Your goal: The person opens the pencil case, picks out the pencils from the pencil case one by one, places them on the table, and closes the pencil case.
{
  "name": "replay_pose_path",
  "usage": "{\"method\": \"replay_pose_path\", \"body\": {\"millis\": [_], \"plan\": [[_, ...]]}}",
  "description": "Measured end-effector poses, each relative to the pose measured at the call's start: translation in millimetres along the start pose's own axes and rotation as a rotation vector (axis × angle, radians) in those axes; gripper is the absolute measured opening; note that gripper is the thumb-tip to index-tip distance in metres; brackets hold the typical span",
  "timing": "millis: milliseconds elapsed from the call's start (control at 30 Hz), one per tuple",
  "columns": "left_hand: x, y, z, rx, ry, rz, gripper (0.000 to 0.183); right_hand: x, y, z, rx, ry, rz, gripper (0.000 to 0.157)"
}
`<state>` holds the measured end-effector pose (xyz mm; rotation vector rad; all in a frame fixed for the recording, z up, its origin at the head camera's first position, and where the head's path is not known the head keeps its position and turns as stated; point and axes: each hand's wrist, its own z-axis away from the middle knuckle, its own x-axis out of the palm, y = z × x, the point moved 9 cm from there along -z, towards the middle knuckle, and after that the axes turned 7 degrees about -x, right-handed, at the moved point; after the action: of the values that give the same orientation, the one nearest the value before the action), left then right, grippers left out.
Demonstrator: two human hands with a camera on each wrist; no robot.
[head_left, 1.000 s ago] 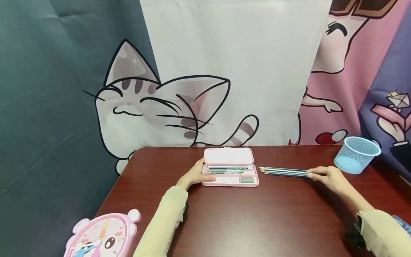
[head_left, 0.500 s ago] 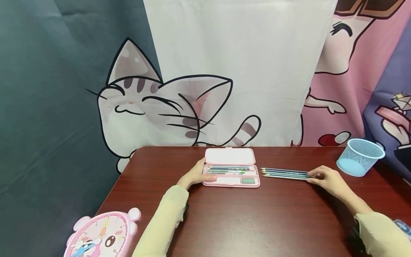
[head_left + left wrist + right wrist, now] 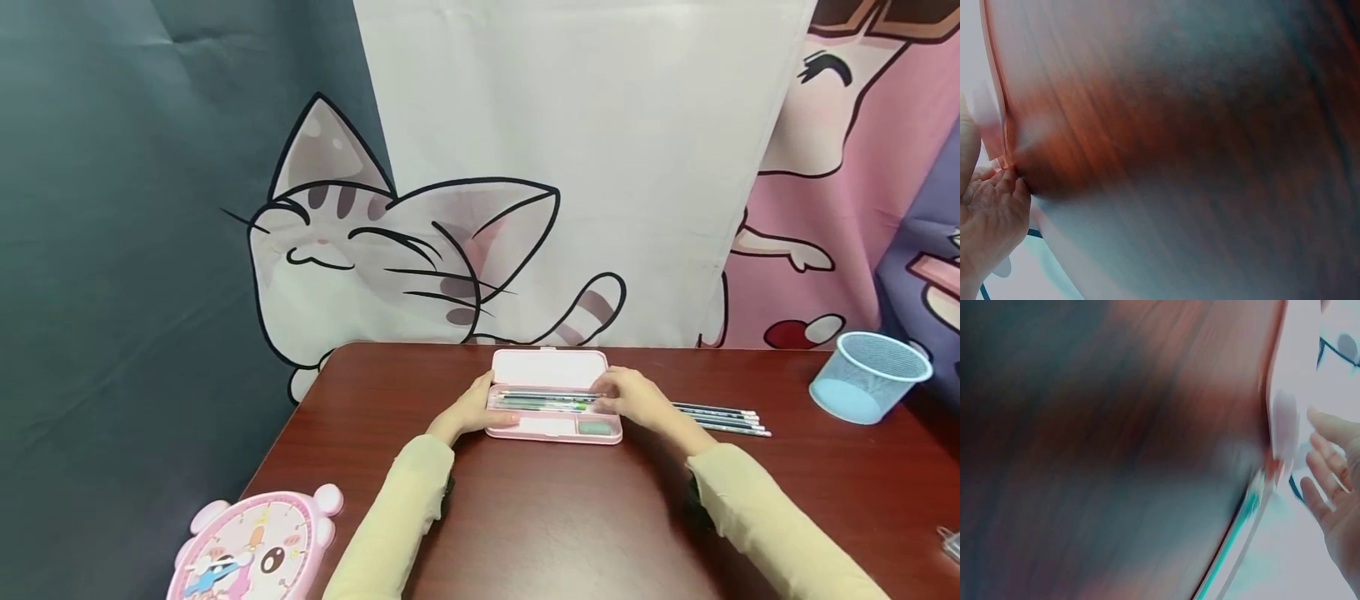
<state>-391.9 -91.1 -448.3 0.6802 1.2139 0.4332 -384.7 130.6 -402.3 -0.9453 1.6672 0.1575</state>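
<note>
A pink pencil case lies with its lid raised near the table's far edge. My left hand grips its left end, thumb over the front edge. Inside, several pencils lie in the long compartment, and a grey-green block sits at the front right. Over the case's right end is my right hand, fingers bent and apart, with nothing seen between them in the right wrist view. Several striped pencils lie on the table right of the case, partly hidden behind my right forearm.
A light blue mesh cup stands at the far right of the brown table. To the front left is a pink toy clock. A small item shows at the right edge. A printed cloth hangs behind.
My right hand has let go of the pencils' right ends and moved left to the case. Those pencils stay on the table. My left hand keeps its place on the case.
</note>
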Motion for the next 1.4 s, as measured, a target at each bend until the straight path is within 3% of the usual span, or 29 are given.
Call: {"method": "replay_pose_path", "body": {"millis": [167, 267, 400, 567, 800, 967, 1200, 1400], "plan": [[8.1, 8.4, -0.2, 0.009, -0.02, -0.003, 0.098, 9.5, -13.0, -4.1, -0.085, -0.046, 0.241, 0.013], [9.7, 12.8, -0.4, 0.023, -0.021, -0.005, 0.098, 8.2, -17.7, -3.3, -0.134, -0.038, 0.306, 0.009], [11.1, 13.9, -0.9, 0.016, -0.022, -0.017, 0.098, -0.3, -15.6, 2.4, -0.157, 0.006, 0.211, 0.007], [10.1, 10.1, -0.5, 0.008, -0.015, -0.025, 0.099, -32.5, -6.4, 18.5, -0.236, 0.208, 0.025, 0.009], [4.1, 3.6, 0.1, 0.003, -0.001, -0.017, 0.1, -80.2, 25.7, 63.6, -0.118, 0.298, 0.009, 0.014], [1.2, 1.6, 0.6, -0.014, -0.004, -0.007, 0.1, -100.9, 48.5, 103.9, -0.064, 0.291, 0.05, 0.015], [-0.3, -0.5, 0.6, -0.011, -0.001, 0.013, 0.099, -108.0, 72.1, 144.6, -0.023, 0.256, 0.068, 0.016], [0.8, 0.1, 0.4, -0.013, -0.004, 0.0, 0.099, -101.4, 78.9, 154.1, -0.018, 0.272, 0.102, 0.016]]}}
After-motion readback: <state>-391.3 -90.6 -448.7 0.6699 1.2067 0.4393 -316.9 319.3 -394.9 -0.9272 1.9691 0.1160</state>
